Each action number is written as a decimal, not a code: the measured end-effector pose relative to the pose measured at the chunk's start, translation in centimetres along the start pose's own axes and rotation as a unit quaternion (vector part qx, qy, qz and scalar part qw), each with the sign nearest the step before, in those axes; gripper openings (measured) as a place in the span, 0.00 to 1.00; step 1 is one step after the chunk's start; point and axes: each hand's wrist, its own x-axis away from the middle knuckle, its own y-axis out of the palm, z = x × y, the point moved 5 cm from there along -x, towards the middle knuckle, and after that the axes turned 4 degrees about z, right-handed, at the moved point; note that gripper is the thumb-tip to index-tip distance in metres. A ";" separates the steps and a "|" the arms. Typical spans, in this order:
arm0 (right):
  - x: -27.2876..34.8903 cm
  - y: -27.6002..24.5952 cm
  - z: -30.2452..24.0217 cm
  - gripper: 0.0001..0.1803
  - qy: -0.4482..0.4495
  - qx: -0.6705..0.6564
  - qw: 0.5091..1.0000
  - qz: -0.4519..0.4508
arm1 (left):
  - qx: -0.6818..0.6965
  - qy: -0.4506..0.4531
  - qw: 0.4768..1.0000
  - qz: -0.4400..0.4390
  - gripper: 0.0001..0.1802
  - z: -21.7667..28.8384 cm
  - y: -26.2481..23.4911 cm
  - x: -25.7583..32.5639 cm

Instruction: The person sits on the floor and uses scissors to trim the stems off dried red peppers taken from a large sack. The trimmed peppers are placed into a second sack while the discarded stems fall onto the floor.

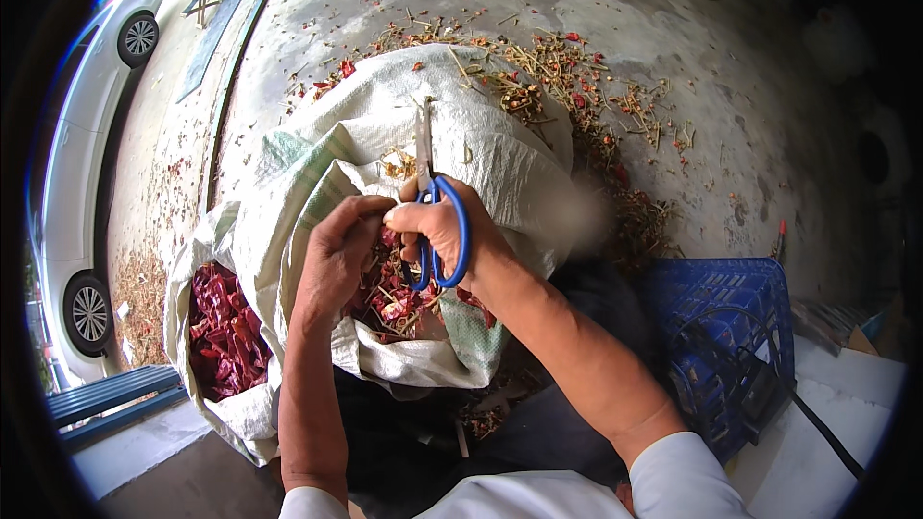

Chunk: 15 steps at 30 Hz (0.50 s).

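Observation:
My right hand (450,223) is closed around a pair of scissors (465,242) with blue handles, its metal blades pointing away from me. Close to the right thumb, the fingers of my left hand (338,242) are pinched together; what lies between them is too small to make out. Both hands are above the mouth of a white woven sack (375,82) with green stripes. Dried red chilies (399,308) and stem bits show in that mouth, partly covered by the hands. At the left, a second woven sack (252,411) stands open, holding dark red dried chilies (227,332).
Chili stems and scraps (615,101) lie scattered over the concrete floor (663,34) beyond the sack. A blue plastic crate (726,279) stands at my right, with a black cable (827,432) across it. A white car (87,154) is parked at the far left.

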 end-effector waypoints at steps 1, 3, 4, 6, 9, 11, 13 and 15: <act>0.2 -0.4 -0.5 0.14 -0.003 0.003 1.000 0.002 | 0.025 -0.012 1.000 -0.013 0.14 -0.2 0.2 0.1; 0.2 -0.8 -1.0 0.12 -0.002 -0.005 0.999 0.035 | 0.075 -0.035 0.996 -0.039 0.14 0.2 0.9 0.4; 0.1 -0.9 -1.1 0.13 -0.020 0.002 0.999 0.032 | 0.085 -0.027 0.995 -0.045 0.15 0.9 1.1 0.7; -0.1 -0.8 -1.2 0.15 -0.055 0.017 0.998 0.028 | 0.079 -0.002 0.997 -0.028 0.14 0.8 1.5 0.5; 0.4 -0.4 -1.8 0.14 -0.104 0.112 0.988 0.015 | 0.107 -0.004 0.994 -0.006 0.10 0.2 0.8 0.2; 0.5 -0.3 -2.3 0.15 -0.146 0.186 0.972 0.012 | 0.149 0.019 0.989 0.013 0.09 -0.3 0.2 -0.1; 0.6 -0.4 -3.0 0.17 -0.233 0.301 0.924 0.047 | 0.187 0.037 0.981 0.031 0.06 -0.3 -0.4 -0.3; 1.0 -0.2 -3.1 0.17 -0.260 0.323 0.909 0.044 | 0.219 0.052 0.973 0.045 0.06 -0.4 -0.9 -0.4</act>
